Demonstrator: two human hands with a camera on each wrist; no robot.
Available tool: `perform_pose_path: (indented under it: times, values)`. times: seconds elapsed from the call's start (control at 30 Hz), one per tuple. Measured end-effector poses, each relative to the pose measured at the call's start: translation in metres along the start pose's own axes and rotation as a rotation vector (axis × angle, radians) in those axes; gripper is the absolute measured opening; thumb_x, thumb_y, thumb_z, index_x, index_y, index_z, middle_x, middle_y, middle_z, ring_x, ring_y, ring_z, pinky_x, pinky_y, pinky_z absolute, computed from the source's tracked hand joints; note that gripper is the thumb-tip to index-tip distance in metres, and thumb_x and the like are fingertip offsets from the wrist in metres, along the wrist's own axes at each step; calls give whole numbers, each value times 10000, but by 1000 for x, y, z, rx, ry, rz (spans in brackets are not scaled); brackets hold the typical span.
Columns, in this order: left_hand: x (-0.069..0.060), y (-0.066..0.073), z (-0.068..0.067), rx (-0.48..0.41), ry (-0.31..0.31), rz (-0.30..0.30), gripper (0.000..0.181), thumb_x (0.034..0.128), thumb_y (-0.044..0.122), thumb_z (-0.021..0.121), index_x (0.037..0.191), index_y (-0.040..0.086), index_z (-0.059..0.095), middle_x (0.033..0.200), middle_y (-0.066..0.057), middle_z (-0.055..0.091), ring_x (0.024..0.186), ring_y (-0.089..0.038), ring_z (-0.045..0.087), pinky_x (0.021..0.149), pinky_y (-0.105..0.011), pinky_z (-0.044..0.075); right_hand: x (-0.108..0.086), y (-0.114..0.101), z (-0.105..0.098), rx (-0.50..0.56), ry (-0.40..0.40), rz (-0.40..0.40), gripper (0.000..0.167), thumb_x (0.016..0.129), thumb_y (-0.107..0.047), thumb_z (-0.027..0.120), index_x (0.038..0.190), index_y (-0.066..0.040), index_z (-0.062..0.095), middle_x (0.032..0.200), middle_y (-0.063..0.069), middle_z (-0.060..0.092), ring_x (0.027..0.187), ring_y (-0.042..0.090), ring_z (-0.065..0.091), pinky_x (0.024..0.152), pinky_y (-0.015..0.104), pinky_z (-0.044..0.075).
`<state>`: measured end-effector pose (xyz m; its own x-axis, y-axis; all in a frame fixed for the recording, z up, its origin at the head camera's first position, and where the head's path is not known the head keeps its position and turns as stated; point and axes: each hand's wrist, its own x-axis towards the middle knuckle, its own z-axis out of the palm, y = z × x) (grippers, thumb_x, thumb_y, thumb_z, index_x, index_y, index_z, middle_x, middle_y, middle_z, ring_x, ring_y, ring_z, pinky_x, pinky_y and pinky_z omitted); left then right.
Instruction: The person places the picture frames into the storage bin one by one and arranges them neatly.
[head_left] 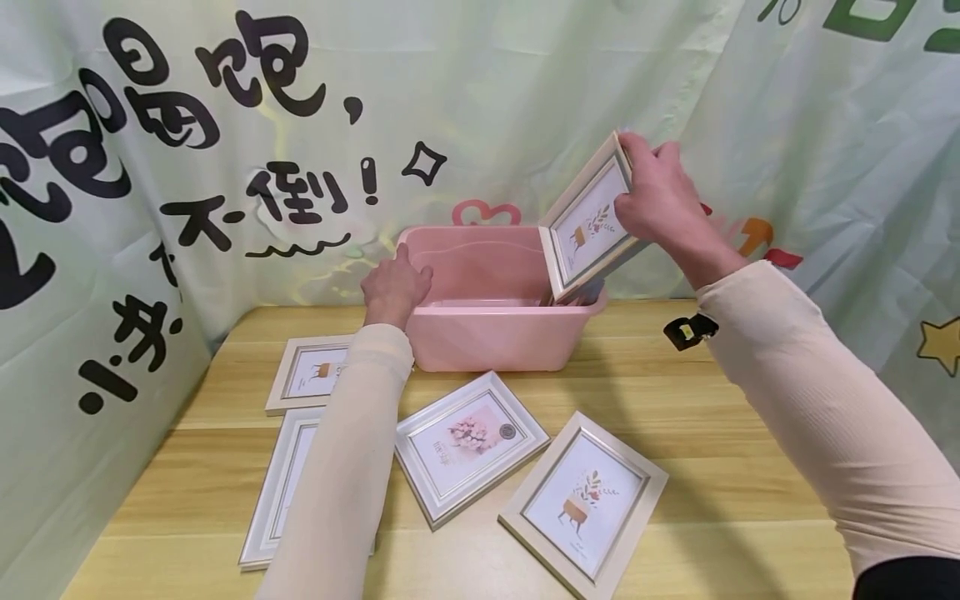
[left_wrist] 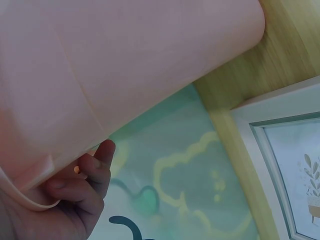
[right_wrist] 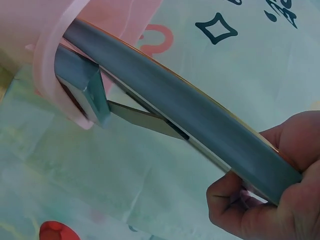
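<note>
Head view brings us bold black Chinese writing (head_left: 288, 62) on the pale green curtain (head_left: 555, 100): we make out 喝饱 with a comma and, lower, 不倒 with an exclamation mark. More characters, a four-pointed star outline (head_left: 424, 163) and a pink heart (head_left: 486, 212) share the cloth. Small lettering runs beside the pink blossom in the silver frame (head_left: 472, 450), near a round dark seal; we find it too small to read, as is the line under the legged flowerpot in the cream frame (head_left: 583, 507).

Our tabletop (head_left: 712, 392) is light wood with plank-like grain, and the curtain hangs behind it and along its left side. The right arm's shadow crosses the boards. Two more frames, one beige (head_left: 306, 379) and one white (head_left: 272, 493), lie partly behind the left sleeve (head_left: 337, 467).

We see the right hand (head_left: 663, 200) with its grip pinching the upper right edge of a photo frame (head_left: 588, 223), which tilts with its lower end in the right part of the pink bin (head_left: 487, 342). Right wrist view shows us a thin strut standing off its back. The left hand (head_left: 395, 287) has its grip curled round the bin's left rim.
</note>
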<state>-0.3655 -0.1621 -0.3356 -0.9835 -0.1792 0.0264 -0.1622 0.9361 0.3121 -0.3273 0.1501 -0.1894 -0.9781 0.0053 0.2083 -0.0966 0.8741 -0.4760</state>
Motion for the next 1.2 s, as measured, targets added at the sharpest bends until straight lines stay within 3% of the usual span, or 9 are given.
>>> perform_pose_path:
  times: [0.17,0.57,0.93,1.2]
  values:
    - [0,1,0,2,3,3,696,961,536,361,1503,114,247,1244,-259,589,1083,-457,606,910,-560,475,5,-1,5,4,-25,18,835,886,-43,466,1563,-318,63,1441,259,217,1124,431,427,798,464,471]
    - [-2,2,-1,0,7,8,706,960,544,364,1507,113,246,1243,-260,589,1079,-452,606,898,-552,481,12,-6,19,22,-68,78,939,866,-37,613,1564,-299,43,1438,247,232,1221,406,409,926,542,508]
    - [0,2,1,-14,28,17,686,956,535,373,1485,110,277,1226,-258,599,1066,-453,612,884,-556,486,18,-4,28,-28,-65,61,888,874,-29,537,1571,-256,35,1415,270,227,1120,426,448,918,520,492]
    - [0,-1,0,4,7,9,710,962,535,353,1520,114,228,1250,-264,587,1090,-454,602,898,-549,482,21,-3,40,-21,-59,51,845,877,-53,525,1570,-217,69,1425,278,213,1116,405,450,925,499,498]
